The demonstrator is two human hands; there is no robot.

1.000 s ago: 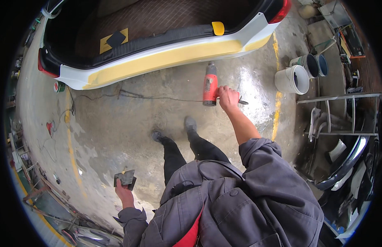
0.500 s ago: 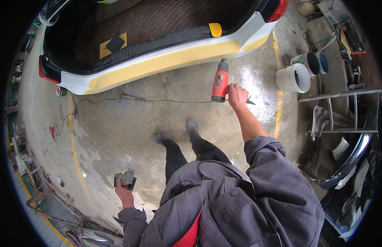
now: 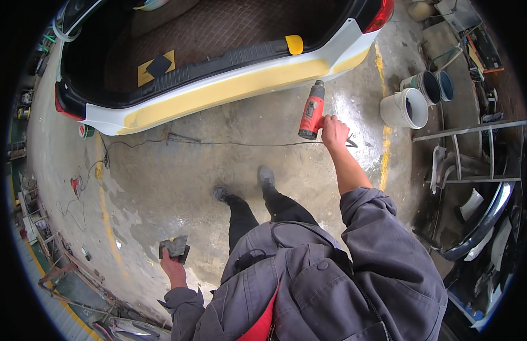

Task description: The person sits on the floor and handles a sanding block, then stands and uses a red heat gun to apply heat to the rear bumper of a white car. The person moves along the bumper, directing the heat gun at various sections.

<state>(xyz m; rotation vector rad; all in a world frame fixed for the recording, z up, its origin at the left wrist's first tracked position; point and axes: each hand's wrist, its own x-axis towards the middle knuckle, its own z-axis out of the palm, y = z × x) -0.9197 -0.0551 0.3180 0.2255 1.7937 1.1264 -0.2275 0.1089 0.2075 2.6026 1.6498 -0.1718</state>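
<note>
My right hand [image 3: 335, 131] is wrapped round the handle of a red and black heat gun [image 3: 312, 113]. Its nozzle points toward the rear bumper [image 3: 229, 88] of a white car, a short gap away; a wide band of yellowish filler covers that bumper. From the handle's end a black cord [image 3: 240, 143] trails left over the floor. Low at the left, my left hand [image 3: 172, 266] grips dark, flat putty spreaders [image 3: 175, 248], which overlap one another. Inside the open boot lie a yellow sheet with a dark square pad [image 3: 159, 66] and, on the sill, a yellow spreader [image 3: 294, 44].
A white bucket [image 3: 402, 108] stands at the right beside a dark bucket [image 3: 427, 86] and a blue one [image 3: 444, 85]. Below them, a metal rack [image 3: 473, 132] has car parts around it. A small red object [image 3: 76, 185] with a cord lies on the floor at the left.
My right hand has shifted slightly right with the heat gun, which leans a little more to the right. My left hand stays almost where it was, still holding the spreaders.
</note>
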